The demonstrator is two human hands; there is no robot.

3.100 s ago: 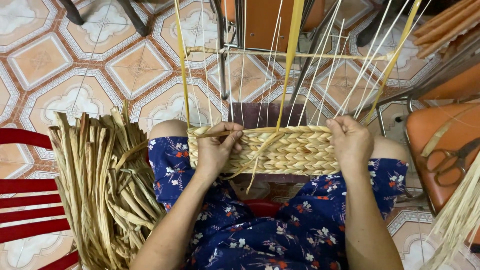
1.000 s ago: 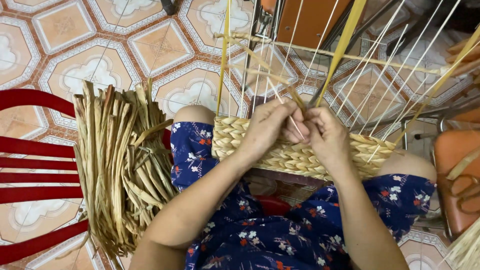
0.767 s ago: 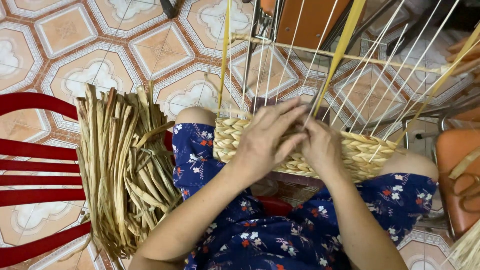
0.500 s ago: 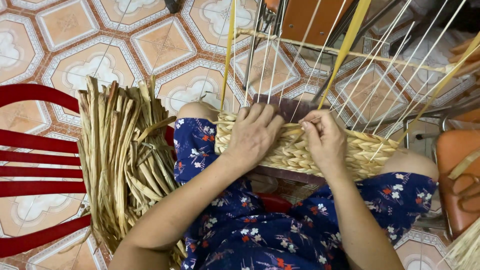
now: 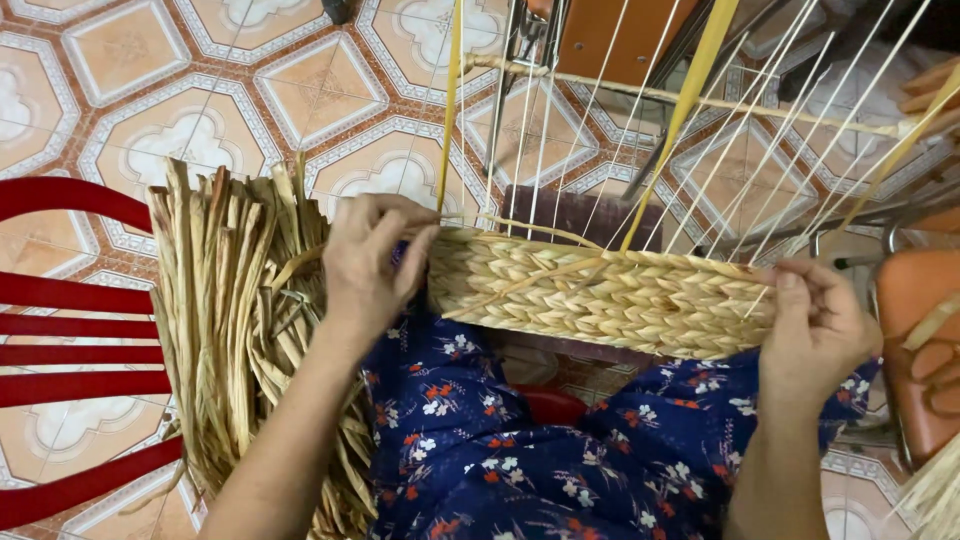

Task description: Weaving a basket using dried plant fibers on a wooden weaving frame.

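Note:
A woven straw band [image 5: 600, 295] lies across my lap, with pale warp strands [image 5: 640, 130] rising from it to a thin rod. My left hand [image 5: 375, 260] is at the band's left end, fingers curled around a dried strand there, right beside a bundle of dried flat straw leaves [image 5: 235, 320]. My right hand [image 5: 820, 325] grips the band's right end, thumb on top. My legs are in blue flowered cloth [image 5: 560, 460].
A red slatted chair [image 5: 70, 330] stands at the left under the straw bundle. An orange seat [image 5: 915, 340] is at the right edge. A metal frame [image 5: 520, 60] and a brown board stand ahead on the patterned tile floor [image 5: 200, 90].
Both hands have moved apart from the middle of the band: the left one out to its left end by the straw bundle, the right one out to its right end.

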